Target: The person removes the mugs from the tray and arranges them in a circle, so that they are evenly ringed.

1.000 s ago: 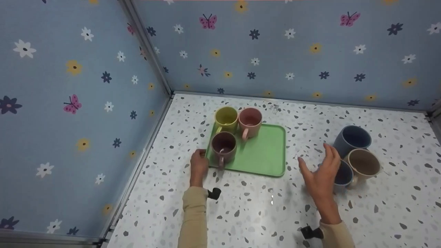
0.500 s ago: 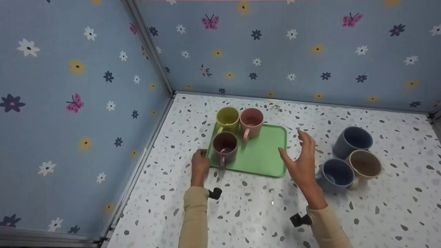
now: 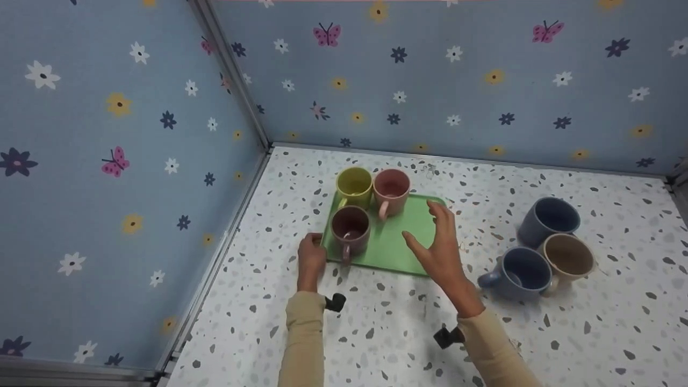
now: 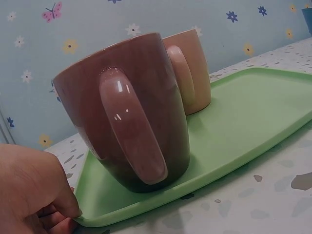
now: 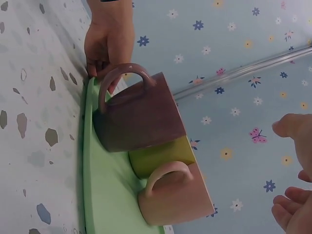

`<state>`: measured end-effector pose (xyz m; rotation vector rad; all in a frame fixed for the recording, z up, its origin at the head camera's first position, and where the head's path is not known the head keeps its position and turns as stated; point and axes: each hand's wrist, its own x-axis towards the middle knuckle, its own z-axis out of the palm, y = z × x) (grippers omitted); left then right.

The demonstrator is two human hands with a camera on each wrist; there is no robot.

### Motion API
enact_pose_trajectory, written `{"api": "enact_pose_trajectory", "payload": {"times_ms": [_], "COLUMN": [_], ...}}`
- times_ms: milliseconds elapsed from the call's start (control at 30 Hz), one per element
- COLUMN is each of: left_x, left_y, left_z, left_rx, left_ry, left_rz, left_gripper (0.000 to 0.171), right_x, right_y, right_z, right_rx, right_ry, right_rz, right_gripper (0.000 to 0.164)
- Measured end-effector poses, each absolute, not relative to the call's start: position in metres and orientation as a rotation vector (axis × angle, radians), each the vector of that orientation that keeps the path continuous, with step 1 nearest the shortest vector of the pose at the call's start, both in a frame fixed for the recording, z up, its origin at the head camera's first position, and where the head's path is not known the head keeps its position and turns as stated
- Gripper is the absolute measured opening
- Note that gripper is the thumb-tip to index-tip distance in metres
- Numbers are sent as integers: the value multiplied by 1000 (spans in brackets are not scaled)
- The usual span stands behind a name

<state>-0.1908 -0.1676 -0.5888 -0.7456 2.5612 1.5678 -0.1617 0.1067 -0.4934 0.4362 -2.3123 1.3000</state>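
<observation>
A green tray [image 3: 389, 250] bears three mugs on its left part: a brownish-purple mug [image 3: 349, 236] in front, a yellow mug [image 3: 355, 188] behind it and a pink mug [image 3: 391, 196] beside the yellow one. My left hand [image 3: 311, 260] pinches the tray's front left corner, seen close up in the left wrist view with its fingers [image 4: 63, 200] curled at the rim. Over the tray's right side hangs my right hand [image 3: 442, 255], thumb and fingers spread apart, holding nothing. The forearm hides part of the tray's right edge.
To the right on the speckled table [image 3: 387, 333] stand a tall dark blue mug [image 3: 532, 226], a beige mug [image 3: 570, 269] and a smaller blue mug [image 3: 518, 285], close together. Flower-patterned walls [image 3: 430, 80] bound the table at the back and left.
My right hand has moved left from beside the blue mug to above the tray's right side, uncovering that mug and its handle. My left hand has stayed at the tray corner.
</observation>
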Motion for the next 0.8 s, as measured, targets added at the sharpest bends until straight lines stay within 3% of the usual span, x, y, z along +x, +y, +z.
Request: {"api": "enact_pose_trajectory", "payload": {"times_ms": [800], "left_x": [-192], "left_y": [-167], "left_z": [-587], "left_rx": [-778], "left_ry": [2535], "left_rz": [1574], "left_gripper": [45], "right_x": [-176], "right_y": [57], "right_z": [-518], "right_rx": [614], "right_ry": [-2461], "right_rz": [1244], "right_gripper": [79]}}
